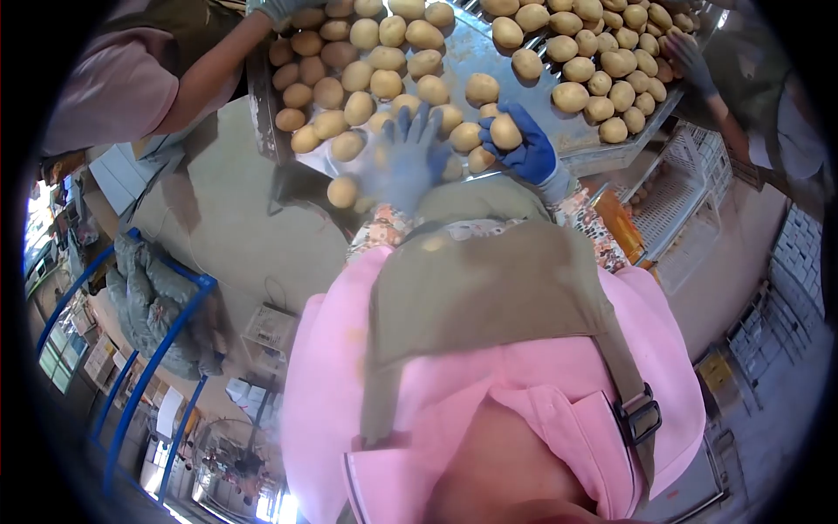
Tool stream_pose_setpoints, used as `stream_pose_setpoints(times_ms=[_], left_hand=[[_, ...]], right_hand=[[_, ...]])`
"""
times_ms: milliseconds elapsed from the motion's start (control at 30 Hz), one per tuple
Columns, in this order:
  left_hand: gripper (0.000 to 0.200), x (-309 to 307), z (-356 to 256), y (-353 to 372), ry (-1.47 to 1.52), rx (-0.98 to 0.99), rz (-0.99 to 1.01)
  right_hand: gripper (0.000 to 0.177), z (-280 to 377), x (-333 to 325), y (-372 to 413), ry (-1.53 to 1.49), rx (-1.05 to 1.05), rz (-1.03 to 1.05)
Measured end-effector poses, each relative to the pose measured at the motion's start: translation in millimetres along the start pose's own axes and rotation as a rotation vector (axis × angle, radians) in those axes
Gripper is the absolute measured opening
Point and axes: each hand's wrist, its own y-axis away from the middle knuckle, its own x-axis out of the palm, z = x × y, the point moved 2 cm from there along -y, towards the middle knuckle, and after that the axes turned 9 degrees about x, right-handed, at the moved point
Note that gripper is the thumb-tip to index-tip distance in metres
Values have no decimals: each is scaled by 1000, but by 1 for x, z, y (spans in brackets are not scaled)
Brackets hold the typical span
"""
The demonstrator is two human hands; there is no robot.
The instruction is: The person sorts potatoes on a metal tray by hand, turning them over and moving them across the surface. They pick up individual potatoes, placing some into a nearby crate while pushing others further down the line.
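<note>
Many potatoes (358,76) lie on a metal sorting table (476,48) in front of me. My left hand, in a blue-grey glove (410,157), is spread with its fingers apart over the potatoes at the table's near edge, slightly blurred. In my right hand, in a dark blue glove (528,153), the fingers are curled round one potato (504,132). Several potatoes lie between and beside the two hands. A single potato (342,190) is left of my left hand, near the edge.
At the upper left a co-worker's gloved hand (278,9) reaches over the table. Another co-worker's gloved hand (690,61) touches potatoes at the right. White plastic crates (676,196) stand below the table's right side. A blue metal frame (166,341) holds grey-green sacks (148,301) at the lower left.
</note>
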Motion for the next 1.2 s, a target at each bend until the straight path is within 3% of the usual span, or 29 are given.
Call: stream_pose_setpoints(times_ms=[67,133,167,200,233,300,333,367,400,467,500,567,667,733,767,833,867,900,933,1000,1067,1133,1200], left_hand=[[65,-4,9,13,-50,-1,24],[71,-4,21,35,-96,-96,-1],[75,-6,22,47,-189,-181,-4],[75,-6,28,54,-192,-193,-2],[77,-6,38,67,-149,-329,-12],[80,-5,56,96,-26,-491,-64],[80,-2,63,109,-40,-513,-71],[81,3,69,124,-32,-495,-84],[82,-2,71,133,-25,-475,-96],[77,-3,70,143,-71,-516,-82],[74,0,73,147,-49,-522,-175],[67,10,77,146,-22,-471,-389],[67,-33,43,92,165,-585,-338],[70,-6,47,87,143,-450,-302],[70,3,43,86,110,-360,-253],[70,-5,34,82,83,-260,-207],[67,-20,29,87,32,-291,-36],[65,-30,29,90,-23,-320,135],[65,-27,33,95,-24,-313,141],[61,-12,47,118,-30,-507,-6],[57,-4,59,124,-67,-492,-43],[54,-24,54,112,-161,-399,-306],[48,-31,58,75,-147,-280,-376]], right_hand=[[29,10,-4,-7,115,14,-93],[26,33,-7,-18,1073,79,-247],[25,39,-21,-31,1413,148,-467],[27,56,-19,-39,1299,-1,-445],[28,73,-18,-47,1179,-142,-421],[44,109,-25,-78,1036,-273,-492],[51,126,-25,-98,1128,-357,-567],[53,144,-35,-125,1423,-377,-588],[67,150,-22,-138,1660,-354,-645],[80,136,-9,-147,1959,-68,-686],[82,129,-2,-151,1982,-21,-572],[69,100,27,-146,2050,32,-414],[62,51,66,-124,2182,90,-180],[57,4,44,-106,2187,-147,-274],[57,4,46,-91,2187,-146,-281],[52,11,47,-62,1847,-106,-105],[52,25,41,-52,1847,-103,-112],[49,44,28,-41,1504,16,-136],[47,57,12,-31,1154,124,-155],[51,74,-36,-22,889,-29,-316],[48,77,-78,-2,1029,-11,-397],[46,63,-85,11,1169,11,-475],[56,32,-57,16,1655,-243,-139]])
